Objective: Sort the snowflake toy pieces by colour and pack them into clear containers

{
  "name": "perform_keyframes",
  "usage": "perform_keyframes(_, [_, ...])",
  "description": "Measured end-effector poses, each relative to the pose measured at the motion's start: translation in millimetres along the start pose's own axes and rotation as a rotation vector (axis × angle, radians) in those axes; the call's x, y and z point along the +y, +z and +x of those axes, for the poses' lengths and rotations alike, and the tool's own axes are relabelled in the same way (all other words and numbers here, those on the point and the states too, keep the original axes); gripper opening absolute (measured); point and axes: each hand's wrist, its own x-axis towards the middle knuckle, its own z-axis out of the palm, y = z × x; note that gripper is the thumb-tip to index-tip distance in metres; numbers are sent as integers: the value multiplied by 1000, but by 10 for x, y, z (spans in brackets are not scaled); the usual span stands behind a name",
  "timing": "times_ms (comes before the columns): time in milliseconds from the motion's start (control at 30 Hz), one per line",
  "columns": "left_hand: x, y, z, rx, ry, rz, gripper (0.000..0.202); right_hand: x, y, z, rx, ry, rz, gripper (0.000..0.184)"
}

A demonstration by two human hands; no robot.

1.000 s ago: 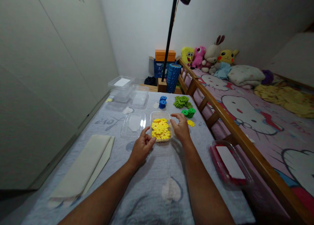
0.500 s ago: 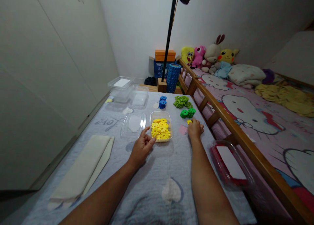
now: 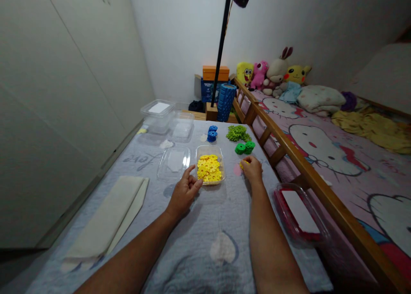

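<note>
A clear plastic box [image 3: 224,165] holds a pile of yellow flower-shaped plastic pieces [image 3: 209,167]. Beside its left near corner is my left hand [image 3: 185,192], thumb and forefinger apart, the other fingers curled; whether it touches the wall I cannot tell. My right hand [image 3: 252,170], right of the box, pinches yellow flower-shaped pieces [image 3: 244,163] just above the cloth. Beyond that hand sit stacked green discs [image 3: 245,147] and a heap of lime-green pieces [image 3: 237,133]. Stacked blue pieces [image 3: 212,134] stand behind the box. A clear lid [image 3: 174,162] with a white label lies left of it.
Clear boxes [image 3: 159,116] stand at the back left of the cloth-covered table [image 3: 189,251]. A folded cream cloth [image 3: 109,217] lies on the left. At the right edge is a lidded box of red contents [image 3: 300,212], beside a wooden bed rail [image 3: 302,174].
My right hand has moved slightly left and toward me, with yellow pieces between its fingers. The left hand and the box stay in nearly the same place.
</note>
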Motion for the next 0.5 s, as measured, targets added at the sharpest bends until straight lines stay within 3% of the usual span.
perform_keyframes(233, [16, 5, -1, -7, -13, -19, 67, -230, -32, -21, 59, -164, 329, 13])
perform_keyframes(367, [19, 8, -2, -3, -25, -34, 68, -478, -23, -120, -95, -182, 703, 23])
perform_keyframes(500, [6, 5, 2, 2, -16, -18, 67, -710, 21, -264, -244, -196, 855, 28])
